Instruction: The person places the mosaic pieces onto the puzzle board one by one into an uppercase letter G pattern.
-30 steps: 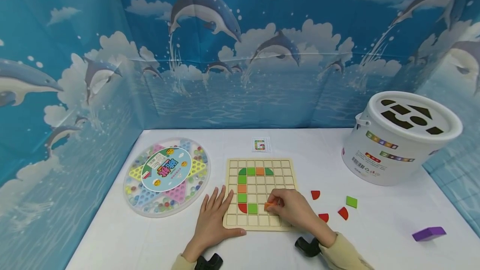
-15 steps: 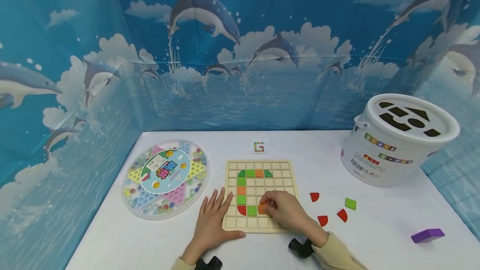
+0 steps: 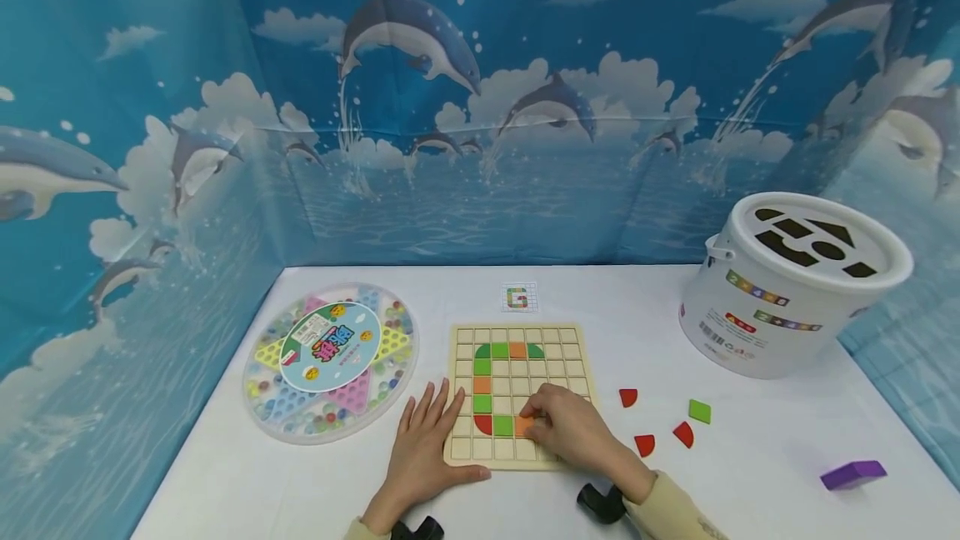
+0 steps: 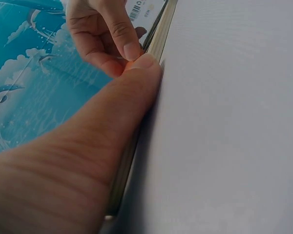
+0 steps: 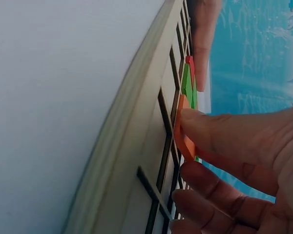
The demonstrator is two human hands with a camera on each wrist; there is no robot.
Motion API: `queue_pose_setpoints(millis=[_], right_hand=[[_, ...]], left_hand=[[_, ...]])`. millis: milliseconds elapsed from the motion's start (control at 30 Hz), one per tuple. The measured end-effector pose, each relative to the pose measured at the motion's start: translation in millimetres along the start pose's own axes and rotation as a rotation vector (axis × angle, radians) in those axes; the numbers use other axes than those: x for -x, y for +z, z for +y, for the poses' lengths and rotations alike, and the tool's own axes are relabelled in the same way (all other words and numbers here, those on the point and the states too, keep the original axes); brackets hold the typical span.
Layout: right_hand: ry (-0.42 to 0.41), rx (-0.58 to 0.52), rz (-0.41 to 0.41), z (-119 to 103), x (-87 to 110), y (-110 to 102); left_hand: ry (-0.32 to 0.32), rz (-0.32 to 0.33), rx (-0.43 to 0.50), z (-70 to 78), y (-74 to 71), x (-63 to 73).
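Observation:
A wooden grid board (image 3: 517, 453) lies on the table, with green, orange and red tiles set in its squares in a bracket-like shape. My right hand (image 3: 573, 427) is over the board's lower middle and pinches an orange square tile (image 5: 184, 141) between thumb and finger. That tile sits at the right of a green tile (image 3: 502, 425) in the lower row, slightly tilted in the right wrist view. My left hand (image 3: 423, 448) rests spread at the board's left edge, its thumb along the near corner. A small pattern card (image 3: 520, 297) lies behind the board.
Right of the board lie red quarter-round tiles (image 3: 628, 397) and a green square tile (image 3: 700, 412). A purple block (image 3: 852, 475) is farther right. A white bucket (image 3: 787, 298) stands at the back right. A round marble game board (image 3: 330, 363) lies on the left.
My right hand has moved slightly left with the orange tile and lowered it into the square beside the green tile. The left hand has stayed in place.

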State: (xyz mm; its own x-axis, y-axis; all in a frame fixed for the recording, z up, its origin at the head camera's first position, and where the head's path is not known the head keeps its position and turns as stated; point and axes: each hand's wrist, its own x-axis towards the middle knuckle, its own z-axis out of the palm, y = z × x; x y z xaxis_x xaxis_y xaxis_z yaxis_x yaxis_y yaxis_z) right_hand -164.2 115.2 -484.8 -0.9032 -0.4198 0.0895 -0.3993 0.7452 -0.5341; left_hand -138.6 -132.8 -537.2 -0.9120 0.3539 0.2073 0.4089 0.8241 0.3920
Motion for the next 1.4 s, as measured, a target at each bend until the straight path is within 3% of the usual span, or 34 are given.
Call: queue_pose_setpoints(millis=[233, 400, 567, 767, 900, 1033, 1133, 1400], right_hand=[[-0.126, 0.146, 0.055, 0, 5.3, 1], [-0.156, 0.177, 0.044, -1, 6.5, 1], [-0.118, 0.119, -0.031, 1, 7.5, -5], [-0.092, -0.015, -0.089, 9, 12.8, -13], [-0.066, -0.071, -0.048, 20, 21.4, -24], [-0.057, -0.097, 0.048, 37, 35.5, -41], [-0.018, -0.086, 0.107, 51, 48.5, -55], [0.273, 0.034, 0.131, 82, 79.3, -83]], left_hand=[[0.005, 0.001, -0.009, 0.8, -0.3, -0.6], [0.009, 0.006, 0.006, 0.2, -0.3, -0.4], [0.029, 0.030, 0.007, -0.2, -0.5, -1.9], [0.018, 0.008, 0.004, -0.8, -0.2, -2.0], [0.016, -0.002, -0.001, -0.6, -1.9, -1.0], [0.016, -0.004, 0.004, -0.2, -2.7, -0.4], [0.016, -0.003, 0.006, -0.2, -3.0, -0.1], [0.027, 0.016, 0.014, -0.4, -1.8, 0.1]])
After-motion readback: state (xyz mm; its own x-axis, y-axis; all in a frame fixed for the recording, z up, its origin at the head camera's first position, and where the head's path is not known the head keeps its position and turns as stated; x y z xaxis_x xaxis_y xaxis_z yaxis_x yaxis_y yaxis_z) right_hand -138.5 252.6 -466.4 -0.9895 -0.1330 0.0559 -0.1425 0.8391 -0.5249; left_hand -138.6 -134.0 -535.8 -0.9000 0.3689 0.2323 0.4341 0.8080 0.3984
